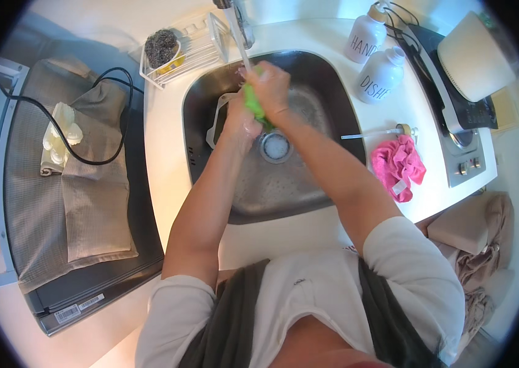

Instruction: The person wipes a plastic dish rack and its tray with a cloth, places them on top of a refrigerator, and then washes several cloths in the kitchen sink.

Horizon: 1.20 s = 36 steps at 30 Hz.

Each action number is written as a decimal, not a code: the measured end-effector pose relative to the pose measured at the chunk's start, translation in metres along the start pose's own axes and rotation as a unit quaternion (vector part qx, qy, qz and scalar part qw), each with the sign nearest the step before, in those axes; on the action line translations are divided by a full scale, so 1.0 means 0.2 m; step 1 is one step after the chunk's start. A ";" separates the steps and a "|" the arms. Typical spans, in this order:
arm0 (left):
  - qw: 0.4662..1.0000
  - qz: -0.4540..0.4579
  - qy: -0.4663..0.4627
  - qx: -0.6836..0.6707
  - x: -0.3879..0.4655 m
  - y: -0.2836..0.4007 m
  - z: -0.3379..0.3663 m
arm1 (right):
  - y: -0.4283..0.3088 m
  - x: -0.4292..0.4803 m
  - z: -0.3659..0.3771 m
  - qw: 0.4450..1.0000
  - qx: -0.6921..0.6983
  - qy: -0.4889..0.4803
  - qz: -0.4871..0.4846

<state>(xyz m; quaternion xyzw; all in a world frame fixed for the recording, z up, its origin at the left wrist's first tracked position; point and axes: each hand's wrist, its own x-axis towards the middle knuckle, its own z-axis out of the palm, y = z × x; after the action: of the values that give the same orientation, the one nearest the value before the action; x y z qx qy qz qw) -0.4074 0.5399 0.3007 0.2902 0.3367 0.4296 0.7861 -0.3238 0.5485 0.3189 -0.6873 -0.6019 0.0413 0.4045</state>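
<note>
Over the steel sink (282, 193), both my hands grip a bright green cloth (253, 102). My left hand (241, 117) has the lower part of it, while my right hand (272, 85) closes around the upper part. Water from the tap (246, 34) runs down onto the cloth and fingers. Much of the cloth is hidden inside my fists. Just below my hands is the round drain strainer (275, 146), with whitish foam or water in it. Partly behind my left hand, a pale-rimmed object (216, 120) stands in the sink; its kind is unclear.
A white wire rack (190, 57) holds a dark scouring pad (162, 47). On the right are two white bottles (364, 39) (381, 76) bearing writing, a loose pump top (397, 131), a pink cloth (397, 168) and a hob (464, 152). A cable (84, 162) crosses brown fabric (96, 207) on the left.
</note>
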 end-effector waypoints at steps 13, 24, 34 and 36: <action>0.993 -0.040 -0.007 0.112 -0.09 0.13 0.13 | 0.13 0.03 -0.02 0.928 0.342 -0.047 0.142; 0.993 0.018 0.040 -0.113 0.03 0.03 -0.16 | 0.02 -0.14 0.05 0.745 0.606 -0.032 0.278; 0.996 0.018 0.056 -0.074 -0.08 -0.06 0.02 | -0.03 -0.07 0.02 0.953 0.290 0.036 0.083; 0.997 0.029 0.063 -0.046 -0.07 -0.05 -0.02 | -0.09 -0.10 0.03 0.969 0.227 0.026 0.095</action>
<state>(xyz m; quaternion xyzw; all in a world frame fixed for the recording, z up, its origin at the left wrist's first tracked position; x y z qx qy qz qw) -0.4104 0.5244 0.2947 0.2352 0.3570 0.4846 0.7631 -0.3465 0.5331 0.3176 -0.6322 -0.4978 0.1975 0.5600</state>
